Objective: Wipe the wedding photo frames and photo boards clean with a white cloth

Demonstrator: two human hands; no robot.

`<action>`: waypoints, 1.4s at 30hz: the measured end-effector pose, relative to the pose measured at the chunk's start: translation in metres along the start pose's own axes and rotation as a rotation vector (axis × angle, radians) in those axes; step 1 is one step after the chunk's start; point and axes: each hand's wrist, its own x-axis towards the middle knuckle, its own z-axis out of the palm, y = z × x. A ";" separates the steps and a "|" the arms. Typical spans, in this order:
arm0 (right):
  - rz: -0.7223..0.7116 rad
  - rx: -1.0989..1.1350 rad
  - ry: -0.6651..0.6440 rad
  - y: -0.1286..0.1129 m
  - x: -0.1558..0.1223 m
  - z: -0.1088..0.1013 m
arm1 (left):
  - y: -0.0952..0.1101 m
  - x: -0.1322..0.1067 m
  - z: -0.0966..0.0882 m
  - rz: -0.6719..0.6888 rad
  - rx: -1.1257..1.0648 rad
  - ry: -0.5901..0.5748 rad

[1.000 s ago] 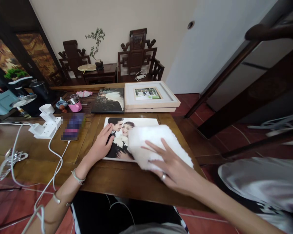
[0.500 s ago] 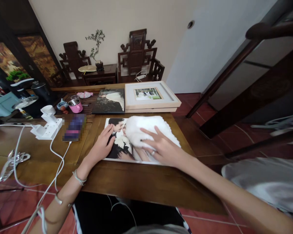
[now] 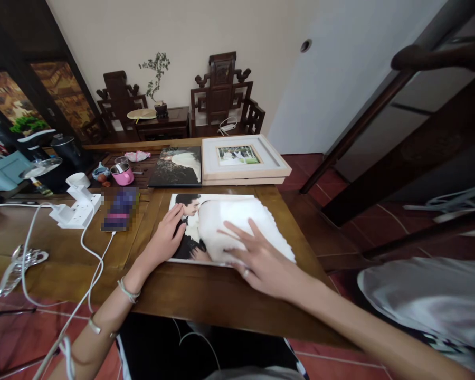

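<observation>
A large photo print of a couple lies flat on the wooden table. Over its right part spreads a fluffy white cloth, which reaches past the print's right edge. My left hand rests flat on the print's left edge, fingers stretched out. On the cloth lies my right hand, fingers spread, pressing it from above without gripping it; a ring shows on one finger.
Behind the print are a dark photo panel and stacked pale wood frames. To the left lie a charging phone, a power strip, a pink cup and a clear hair claw. White cables hang over the table's front edge.
My right hand has slid the cloth slightly toward me, and the cloth now covers more of the print's lower right part. My left hand has stayed in place on the print.
</observation>
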 end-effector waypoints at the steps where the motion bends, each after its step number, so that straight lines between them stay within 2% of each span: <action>1: -0.015 0.018 -0.011 -0.010 -0.007 0.000 | 0.000 0.000 0.000 0.003 -0.004 0.003; 4: -0.083 0.056 -0.047 -0.030 -0.022 0.000 | 0.001 0.000 -0.001 0.007 -0.008 0.003; 8: -0.130 0.065 -0.084 -0.031 -0.020 -0.002 | 0.001 0.000 -0.002 0.002 -0.001 -0.007; 12: -0.088 0.065 -0.084 -0.007 0.002 -0.005 | -0.001 0.000 -0.001 0.009 -0.009 -0.002; 19: 0.039 -0.053 -0.044 0.057 0.057 -0.004 | 0.001 0.000 -0.001 0.006 -0.011 -0.008; 22: 0.102 -0.076 -0.025 0.071 0.071 -0.003 | 0.002 0.000 -0.002 0.001 -0.006 -0.014; 24: 0.124 -0.083 -0.021 0.072 0.074 -0.001 | 0.002 0.000 -0.002 0.002 -0.003 -0.017; 28: 0.128 -0.080 -0.029 0.055 0.061 0.002 | 0.001 0.000 -0.001 0.009 0.000 -0.013; 32: 0.018 -0.019 -0.010 0.020 0.030 0.002 | -0.001 -0.001 0.001 0.015 -0.007 0.010; 37: -0.086 0.063 -0.058 -0.021 -0.005 -0.001 | -0.001 -0.001 0.001 0.003 -0.016 0.017; 40: -0.120 0.080 -0.062 -0.031 -0.013 -0.001 | 0.000 0.000 -0.001 0.000 -0.023 0.005; 42: -0.122 0.083 -0.063 -0.030 -0.011 0.000 | 0.000 0.000 -0.002 0.001 -0.022 -0.003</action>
